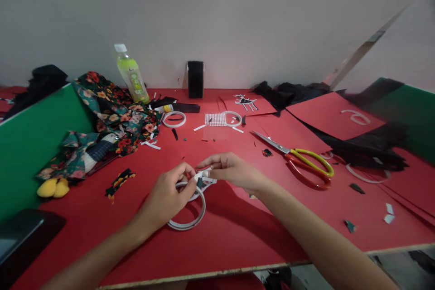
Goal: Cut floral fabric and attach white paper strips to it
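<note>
Near the middle of the red table, my left hand (172, 192) pinches a small white piece (203, 175) with dark patches on it. A white tape ring (187, 225) hangs or rests under the left fingers. My right hand (231, 170) meets the left from the right side, its thumb and fingers closed on the other side of the white piece. The fingers partly hide the piece, so its shape is unclear.
Scissors (307, 161) with yellow and red handles lie right of my hands. Floral fabric (112, 108), a green bottle (132, 77) and a phone (195, 79) are farther back. Red sheets (333, 113) lie at the right; scraps are scattered about.
</note>
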Demonstrator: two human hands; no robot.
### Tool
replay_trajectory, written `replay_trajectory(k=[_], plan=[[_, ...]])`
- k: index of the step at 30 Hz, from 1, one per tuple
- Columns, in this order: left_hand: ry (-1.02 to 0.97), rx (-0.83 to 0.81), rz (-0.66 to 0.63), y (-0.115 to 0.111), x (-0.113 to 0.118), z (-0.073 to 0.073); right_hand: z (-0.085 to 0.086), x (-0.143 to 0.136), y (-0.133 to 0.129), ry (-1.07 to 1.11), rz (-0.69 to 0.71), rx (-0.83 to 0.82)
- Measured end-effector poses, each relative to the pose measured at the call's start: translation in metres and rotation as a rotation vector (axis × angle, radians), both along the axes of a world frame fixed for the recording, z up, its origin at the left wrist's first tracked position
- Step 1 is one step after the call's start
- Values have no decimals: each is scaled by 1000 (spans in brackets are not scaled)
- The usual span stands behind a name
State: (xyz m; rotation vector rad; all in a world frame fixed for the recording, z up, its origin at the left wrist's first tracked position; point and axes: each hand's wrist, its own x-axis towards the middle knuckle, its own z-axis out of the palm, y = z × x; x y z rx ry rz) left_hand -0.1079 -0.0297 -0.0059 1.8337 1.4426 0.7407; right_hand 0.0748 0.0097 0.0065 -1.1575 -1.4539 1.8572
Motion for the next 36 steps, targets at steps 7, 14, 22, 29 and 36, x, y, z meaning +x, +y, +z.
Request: replay_trajectory(k=[7,14,22,29,36], plan=[[44,20,-64,-1,0,0,1,2,0,17,97,38],[73,9,-53,0,0,-1,2,3,-1,-76,105,105],[108,1,-2,4,-2,-2,3,3,-2,-140,106,134],[79,6,-7,4,-2,-3,2,3,-1,-113,93,129],[50,-23,-9,4,-2,-3,0,7,2,-110,133,150]])
